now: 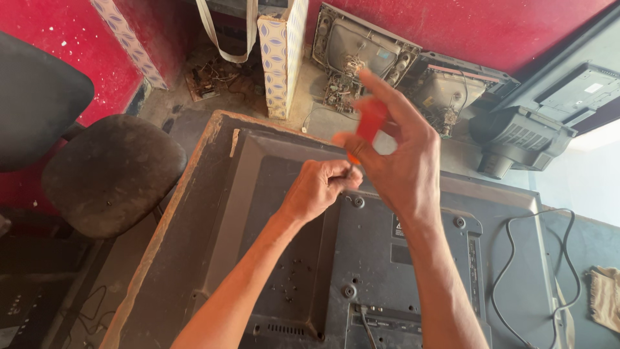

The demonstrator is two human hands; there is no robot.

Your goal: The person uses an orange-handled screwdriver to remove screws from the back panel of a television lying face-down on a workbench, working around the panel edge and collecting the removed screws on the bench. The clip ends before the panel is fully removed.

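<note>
Right hand [403, 165] raised, fingers loosely curled round the blurred orange screwdriver [367, 129], handle up between thumb and fingertips. Left hand [320, 187] just below, closed in a fist round the lower shaft, touching the dark back of a flat television [387, 258]. Lying face down on the bench [174, 213]. Black cable [510, 258] looped at right, rag [607, 297] beyond. Black chair [110, 171] at left, old tube sets [361, 55] against the red wall.

**Camera Placement: Single Head View**

One head-worn camera is looking steeply down from close above the flat television back [400, 258]. It is facing the far red wall [465, 26], taking in the chair [110, 171] at left and the cloth [606, 297] at right.
</note>
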